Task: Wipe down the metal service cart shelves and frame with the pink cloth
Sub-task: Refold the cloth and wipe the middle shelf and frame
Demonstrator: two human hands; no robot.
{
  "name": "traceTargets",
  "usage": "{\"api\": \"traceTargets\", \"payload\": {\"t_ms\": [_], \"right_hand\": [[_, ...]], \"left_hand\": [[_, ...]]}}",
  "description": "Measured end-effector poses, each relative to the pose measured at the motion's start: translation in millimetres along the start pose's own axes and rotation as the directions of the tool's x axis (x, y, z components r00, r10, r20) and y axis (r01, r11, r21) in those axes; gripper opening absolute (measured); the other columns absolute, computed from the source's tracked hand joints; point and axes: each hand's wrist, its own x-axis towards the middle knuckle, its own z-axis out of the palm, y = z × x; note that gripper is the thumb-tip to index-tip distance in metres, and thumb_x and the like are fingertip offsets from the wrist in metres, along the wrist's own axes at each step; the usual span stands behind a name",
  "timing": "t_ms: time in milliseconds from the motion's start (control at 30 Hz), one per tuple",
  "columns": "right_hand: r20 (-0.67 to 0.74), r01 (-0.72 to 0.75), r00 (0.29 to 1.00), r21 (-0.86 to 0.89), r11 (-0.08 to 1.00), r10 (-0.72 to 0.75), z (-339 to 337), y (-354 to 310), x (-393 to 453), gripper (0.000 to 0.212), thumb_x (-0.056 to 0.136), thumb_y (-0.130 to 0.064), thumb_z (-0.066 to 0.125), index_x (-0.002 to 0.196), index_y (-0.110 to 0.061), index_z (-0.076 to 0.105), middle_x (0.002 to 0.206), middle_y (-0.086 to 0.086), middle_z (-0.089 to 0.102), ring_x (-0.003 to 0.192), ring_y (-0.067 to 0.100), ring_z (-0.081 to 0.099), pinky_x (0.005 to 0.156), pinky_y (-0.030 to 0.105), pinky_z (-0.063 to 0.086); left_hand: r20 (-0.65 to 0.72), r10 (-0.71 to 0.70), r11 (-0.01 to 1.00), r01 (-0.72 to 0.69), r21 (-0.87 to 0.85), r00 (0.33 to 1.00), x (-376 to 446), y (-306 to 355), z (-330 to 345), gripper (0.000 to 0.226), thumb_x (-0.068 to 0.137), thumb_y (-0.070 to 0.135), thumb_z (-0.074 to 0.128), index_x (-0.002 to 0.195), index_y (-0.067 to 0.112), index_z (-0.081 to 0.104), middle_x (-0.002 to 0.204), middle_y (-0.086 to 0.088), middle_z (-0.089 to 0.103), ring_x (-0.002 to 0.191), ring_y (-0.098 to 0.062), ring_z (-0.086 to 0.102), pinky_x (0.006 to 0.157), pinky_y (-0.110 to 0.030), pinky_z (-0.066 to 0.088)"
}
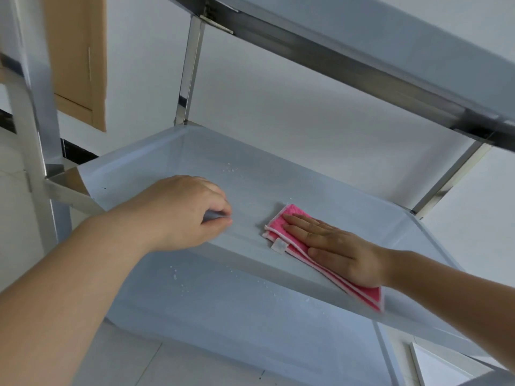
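Observation:
The metal service cart fills the view, and its middle shelf (172, 162) lies in front of me, covered in a pale blue film. A folded pink cloth (284, 218) with a white label rests flat on that shelf near the front rim. My right hand (334, 246) lies palm down on the cloth with the fingers stretched out. My left hand (181, 210) reaches over the front rim, its fingers curled and the fingertips touching the shelf surface, holding nothing that I can see. The top shelf (362, 51) hangs overhead at the right. A lower shelf (223, 307) shows beneath.
Shiny upright posts stand at the left (33, 121), the back (189, 73) and the right (446, 179) of the cart. A few white specks dot both shelves. A white wall and a tan door (80, 51) lie behind. Pale floor tiles show below.

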Motion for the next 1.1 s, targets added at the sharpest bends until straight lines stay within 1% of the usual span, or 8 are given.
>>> {"api": "traceTargets", "payload": {"t_ms": [133,267,400,467,600,800,1000,1100], "right_hand": [[-0.028,-0.052,0.998,0.011,0.999,0.052,-4,20,18,0.047,0.099,-0.031,0.03,0.142,-0.029,0.013,0.156,-0.007,0.008,0.144,0.005,0.003,0.119,0.035,0.005],[-0.034,-0.264,0.964,0.039,0.964,0.265,-9,47,41,0.048,0.1,-0.025,0.031,0.142,-0.027,0.008,0.155,-0.008,0.006,0.144,0.005,0.002,0.119,0.03,0.0],[-0.081,-0.458,0.883,0.066,0.887,0.462,-14,81,64,0.047,0.101,-0.03,0.031,0.146,-0.025,0.019,0.155,-0.01,0.011,0.139,0.001,0.008,0.107,0.012,-0.004],[-0.089,-0.518,0.847,0.084,0.851,0.524,-17,99,77,0.047,0.101,-0.033,0.029,0.147,-0.026,0.019,0.156,-0.009,0.012,0.141,0.005,0.009,0.104,0.012,-0.003],[-0.106,-0.611,0.779,0.094,0.786,0.619,-24,128,103,0.048,0.101,-0.035,0.027,0.147,-0.024,0.02,0.157,-0.002,0.015,0.143,0.015,0.012,0.113,0.025,0.002],[-0.159,-0.611,0.767,0.118,0.783,0.622,-34,143,132,0.045,0.101,-0.02,0.028,0.145,-0.013,0.028,0.153,0.008,0.026,0.14,0.023,0.023,0.116,0.034,0.014],[-0.139,-0.6,0.741,0.302,0.741,0.657,-32,141,141,0.048,0.1,-0.025,0.034,0.145,-0.011,0.027,0.154,0.007,0.022,0.142,0.021,0.018,0.117,0.032,0.013],[-0.121,-0.559,0.772,0.336,0.758,0.624,-30,130,149,0.047,0.099,-0.027,0.035,0.144,-0.013,0.029,0.153,0.006,0.026,0.141,0.02,0.022,0.117,0.032,0.017]], "left_hand": [[-0.025,-0.035,0.995,0.032,-0.091,0.999,-3,-3,6,0.021,0.086,0.038,0.052,0.093,0.029,0.069,0.1,0.019,0.064,0.093,0.001,0.054,0.08,-0.026,0.048],[-0.032,-0.032,0.992,0.027,-0.127,0.999,-3,-5,10,0.021,0.086,0.038,0.051,0.092,0.03,0.069,0.099,0.02,0.063,0.093,0.002,0.053,0.08,-0.029,0.049],[-0.044,-0.021,0.991,0.015,-0.134,0.999,-5,-8,12,0.033,0.083,0.047,0.04,0.089,0.029,0.068,0.094,0.018,0.063,0.091,0.0,0.054,0.076,-0.031,0.051],[-0.049,-0.021,0.99,0.014,-0.139,0.999,-6,-9,13,0.038,0.08,0.05,0.036,0.087,0.029,0.067,0.092,0.018,0.062,0.09,0.0,0.054,0.074,-0.031,0.051],[-0.061,-0.032,0.989,0.022,-0.15,0.998,-6,-10,13,0.038,0.08,0.051,0.036,0.088,0.03,0.066,0.093,0.019,0.062,0.092,0.0,0.054,0.073,-0.031,0.051],[-0.075,-0.07,0.989,0.059,-0.139,0.995,-8,-7,13,0.032,0.082,0.045,0.041,0.085,0.027,0.067,0.095,0.018,0.063,0.094,0.002,0.052,0.075,-0.029,0.051],[-0.082,-0.073,0.992,0.064,-0.105,0.994,-4,-5,15,0.024,0.085,0.039,0.047,0.08,0.024,0.065,0.091,0.015,0.063,0.092,-0.002,0.052,0.075,-0.031,0.049],[-0.087,-0.083,0.992,0.074,-0.102,0.993,-3,-4,15,0.023,0.085,0.038,0.047,0.078,0.023,0.064,0.09,0.014,0.062,0.09,-0.002,0.052,0.073,-0.031,0.049]]}}
